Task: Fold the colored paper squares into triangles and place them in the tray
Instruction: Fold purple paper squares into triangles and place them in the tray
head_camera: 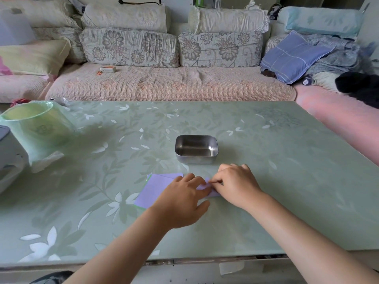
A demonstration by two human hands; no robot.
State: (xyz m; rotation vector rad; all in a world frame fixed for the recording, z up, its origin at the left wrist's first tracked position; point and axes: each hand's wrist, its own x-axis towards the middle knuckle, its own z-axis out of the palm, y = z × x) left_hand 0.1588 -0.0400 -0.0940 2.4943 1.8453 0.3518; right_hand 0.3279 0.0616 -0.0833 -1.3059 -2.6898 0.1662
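Your left hand lies flat, fingers straight, pressing purple paper down on worktop. Your right hand pinches same paper's far edge with thumb and first finger. Paper sits between both hands, near side of tray (mostly hidden, so can't tell which way it points). Paper stack lies just left, partly under left hand: purple on top, green edges peeking out, left side slanting. Tray's long side runs left to right.
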